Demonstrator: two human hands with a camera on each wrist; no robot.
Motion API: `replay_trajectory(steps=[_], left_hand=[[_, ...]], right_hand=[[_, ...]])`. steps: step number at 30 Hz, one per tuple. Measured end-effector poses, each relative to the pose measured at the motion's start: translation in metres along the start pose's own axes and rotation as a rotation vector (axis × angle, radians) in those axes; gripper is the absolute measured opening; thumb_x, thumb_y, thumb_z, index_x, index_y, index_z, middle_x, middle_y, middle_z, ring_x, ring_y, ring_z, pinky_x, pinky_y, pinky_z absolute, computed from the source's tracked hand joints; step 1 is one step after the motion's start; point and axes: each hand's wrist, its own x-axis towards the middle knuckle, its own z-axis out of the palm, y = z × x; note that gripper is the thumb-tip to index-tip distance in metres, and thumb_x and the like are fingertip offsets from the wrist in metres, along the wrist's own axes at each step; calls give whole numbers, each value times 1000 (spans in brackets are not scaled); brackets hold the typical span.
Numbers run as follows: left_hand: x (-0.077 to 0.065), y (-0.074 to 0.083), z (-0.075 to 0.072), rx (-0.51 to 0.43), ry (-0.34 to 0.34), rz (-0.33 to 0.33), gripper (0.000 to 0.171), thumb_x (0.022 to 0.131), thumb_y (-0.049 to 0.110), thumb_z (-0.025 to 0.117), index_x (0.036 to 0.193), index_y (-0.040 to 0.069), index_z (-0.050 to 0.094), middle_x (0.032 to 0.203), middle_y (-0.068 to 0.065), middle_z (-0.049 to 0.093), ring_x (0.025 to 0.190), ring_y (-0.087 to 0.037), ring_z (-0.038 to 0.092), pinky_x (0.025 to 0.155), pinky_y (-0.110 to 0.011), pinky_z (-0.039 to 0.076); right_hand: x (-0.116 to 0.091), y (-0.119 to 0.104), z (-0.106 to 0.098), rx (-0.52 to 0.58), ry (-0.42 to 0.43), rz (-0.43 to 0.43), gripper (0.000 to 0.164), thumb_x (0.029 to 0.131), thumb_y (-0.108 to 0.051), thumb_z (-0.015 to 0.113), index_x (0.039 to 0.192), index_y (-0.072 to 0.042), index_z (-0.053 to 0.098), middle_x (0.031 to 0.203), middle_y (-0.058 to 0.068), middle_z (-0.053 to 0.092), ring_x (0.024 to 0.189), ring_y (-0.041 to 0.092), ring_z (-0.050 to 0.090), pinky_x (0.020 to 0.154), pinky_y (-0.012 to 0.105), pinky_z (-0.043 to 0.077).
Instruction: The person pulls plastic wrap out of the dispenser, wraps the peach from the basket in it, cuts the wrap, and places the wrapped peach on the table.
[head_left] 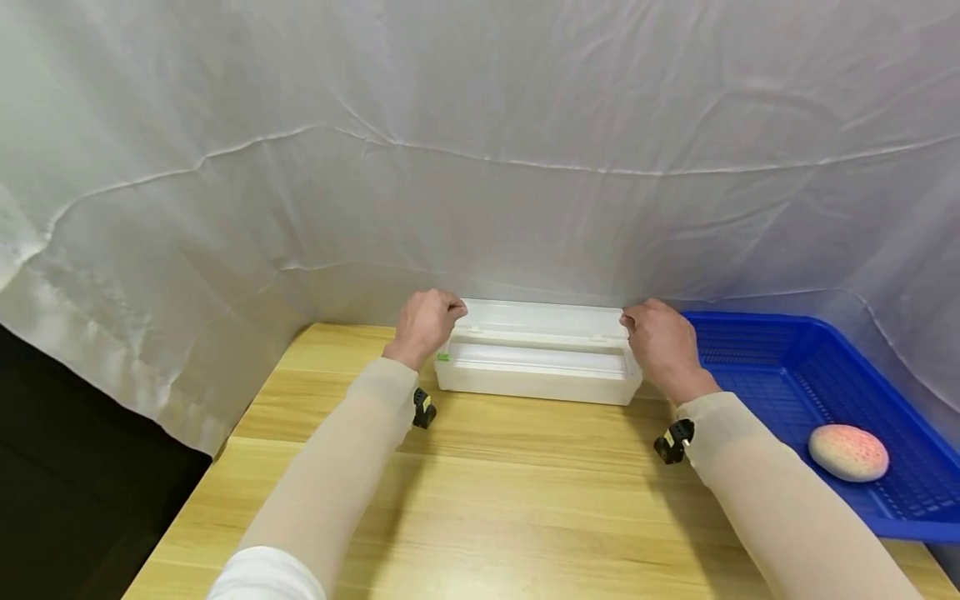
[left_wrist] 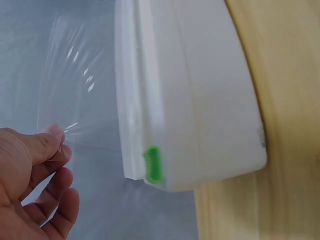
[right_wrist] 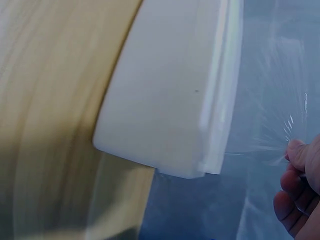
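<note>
Two grips, left hand [head_left: 426, 327] and right hand [head_left: 663, 343], each pinch clear film [left_wrist: 80, 90] between thumb and fingers. White box [head_left: 536, 385] just beside, on table [head_left: 510, 492]; blue basket [head_left: 761, 408] near right hand.

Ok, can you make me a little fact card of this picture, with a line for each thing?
Left hand: pinches one side of the clear film
Right hand: pinches the film's other side
White box: long, sits on the wooden table
Green piece: at the box's left end
Blue basket: to the box's right
Pink-and-cream thing: lies in the basket
</note>
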Motion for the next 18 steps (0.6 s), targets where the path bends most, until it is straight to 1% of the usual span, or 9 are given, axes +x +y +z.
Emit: replay_trajectory(steps=[5,11,18], left_hand=[[2,4,-8,-24,22,-2,24,106,29,65,115,14,82,116,-6,80,100,-25,76,86,-41,61],[4,7,-16,-44,48,-18,25,107,28,64,116,13,81,115,-7,80,100,-26,76,86,-42,62],[7,11,-26,-62,92,-27,24,107,29,64,114,15,82,112,-6,80,95,-23,75,80,-40,60]], right_hand=[[4,-2,-11,1,2,0,20,106,-15,63,109,-1,77,90,16,62,82,40,65,72,61,56],[9,-6,-22,4,-1,1,22,106,-18,63,112,-1,76,89,16,61,80,40,63,73,60,55],[13,-11,-30,2,55,5,21,106,-19,64,111,-2,76,90,18,61,82,41,63,75,62,53]])
